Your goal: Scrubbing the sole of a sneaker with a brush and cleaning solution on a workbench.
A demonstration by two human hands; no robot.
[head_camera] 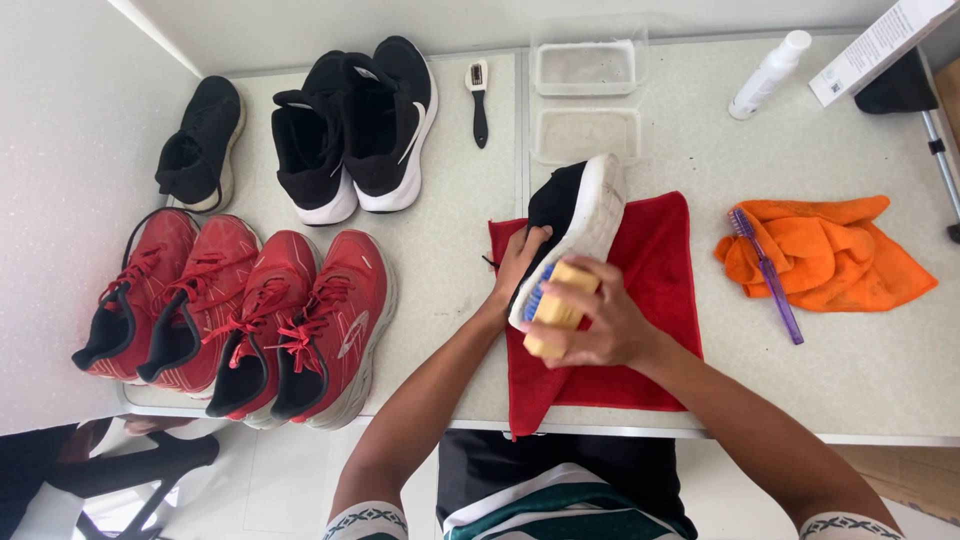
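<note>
Two bare forearms reach up from the bottom edge toward the middle of a pale table (pixel 450 330). Far left, four red shoes (pixel 240 310) stand in a row; behind them sit three black shoes (pixel 330 130). A small dark brush (pixel 479 100) lies just right of those.

At centre, a red cloth (pixel 660 300) is spread flat. On it a black shoe (pixel 575 215) lies tilted on its side, white sole turned up and to the right. The left hand (pixel 518 262) wraps the shoe's upper, fingers curled around it to steady it. The right hand (pixel 600 320) closes around a yellow scrub brush (pixel 555 310), its blue bristles pressed to the sole's edge.

The shoe looks light, with a soft, yielding upper and a firmer rubber sole; it is probably best gripped around the midfoot, as here. Both wrists angle inward.

Behind the cloth sit two clear tubs (pixel 588 95). Further right lie a white bottle (pixel 770 72), then an orange cloth (pixel 830 250) with a purple toothbrush (pixel 766 275) across it.
</note>
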